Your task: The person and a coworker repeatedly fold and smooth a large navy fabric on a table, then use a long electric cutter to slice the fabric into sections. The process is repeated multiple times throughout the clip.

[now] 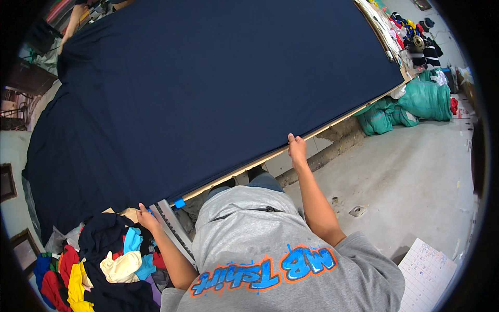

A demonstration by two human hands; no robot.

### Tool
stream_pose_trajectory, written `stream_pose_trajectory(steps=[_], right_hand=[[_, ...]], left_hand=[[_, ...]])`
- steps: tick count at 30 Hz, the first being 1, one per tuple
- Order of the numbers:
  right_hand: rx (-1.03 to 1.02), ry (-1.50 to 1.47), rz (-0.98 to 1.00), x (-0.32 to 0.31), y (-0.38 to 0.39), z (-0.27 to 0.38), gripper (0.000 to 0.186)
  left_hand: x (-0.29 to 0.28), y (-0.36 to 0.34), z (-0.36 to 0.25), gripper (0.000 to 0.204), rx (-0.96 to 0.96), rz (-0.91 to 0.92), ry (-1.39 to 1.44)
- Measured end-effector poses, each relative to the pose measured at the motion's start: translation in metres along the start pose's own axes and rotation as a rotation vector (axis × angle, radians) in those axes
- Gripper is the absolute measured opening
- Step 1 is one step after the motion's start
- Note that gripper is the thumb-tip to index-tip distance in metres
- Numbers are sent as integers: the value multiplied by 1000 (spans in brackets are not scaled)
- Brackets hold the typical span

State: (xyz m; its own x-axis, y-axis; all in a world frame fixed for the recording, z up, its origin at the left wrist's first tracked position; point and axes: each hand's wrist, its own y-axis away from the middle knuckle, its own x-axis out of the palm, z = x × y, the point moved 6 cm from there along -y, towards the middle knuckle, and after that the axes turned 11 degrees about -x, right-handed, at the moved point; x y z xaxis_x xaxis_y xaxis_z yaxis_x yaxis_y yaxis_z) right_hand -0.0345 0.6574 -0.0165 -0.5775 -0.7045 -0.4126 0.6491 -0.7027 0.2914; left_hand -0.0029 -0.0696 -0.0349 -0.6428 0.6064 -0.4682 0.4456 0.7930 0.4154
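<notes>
Large dark navy cloth (223,88) is spreading across the counter (332,124), filling the view from 9 o'clock through 12 to 2 o'clock; surface is lying mostly smooth, with soft creases running toward 9 o'clock, where it is draping downward. Pale counter edge is showing beneath the cloth's near border.

Right hand (297,148): just off centre toward 3 o'clock, closing on the near border of the cloth, thumb side up. Left hand (149,219): toward 8 o'clock, touching the cloth's near border, thumb pointing up; its other fingers are largely hiding, so cannot tell whether it is gripping. A blue piece (179,203) is sitting between the hands, nearer the left, next to a grey metal rail (171,229).

Surroundings: a heap of mixed-colour fabric pieces (122,268) is lying at 8 o'clock, just below the left hand. Green bundles (410,104) are resting on the floor (395,166) between 2 and 3 o'clock; a pile of coloured and black textiles (416,41) is standing beyond them. A sheet of paper with handwriting (426,275) is showing at 4 o'clock. The person is wearing a grey T-shirt (249,229) with blue-and-orange lettering, at 6 o'clock.
</notes>
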Motion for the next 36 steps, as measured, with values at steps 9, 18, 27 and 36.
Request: stream_pose_trajectory(steps=[9,18,27,36], right_hand=[[-51,-4,-32,-7,7,15,42],[-123,75,-40,-13,9,28,44],[-140,182,-28,-7,7,17,45],[-140,239,-27,-8,2,7,47]], left_hand=[[-6,5,-2,50,13,-21,7],[-10,14,-11,50,27,-24,31],[-7,12,-4,51,18,0,-52],[-8,13,-1,55,14,-11,-120]])
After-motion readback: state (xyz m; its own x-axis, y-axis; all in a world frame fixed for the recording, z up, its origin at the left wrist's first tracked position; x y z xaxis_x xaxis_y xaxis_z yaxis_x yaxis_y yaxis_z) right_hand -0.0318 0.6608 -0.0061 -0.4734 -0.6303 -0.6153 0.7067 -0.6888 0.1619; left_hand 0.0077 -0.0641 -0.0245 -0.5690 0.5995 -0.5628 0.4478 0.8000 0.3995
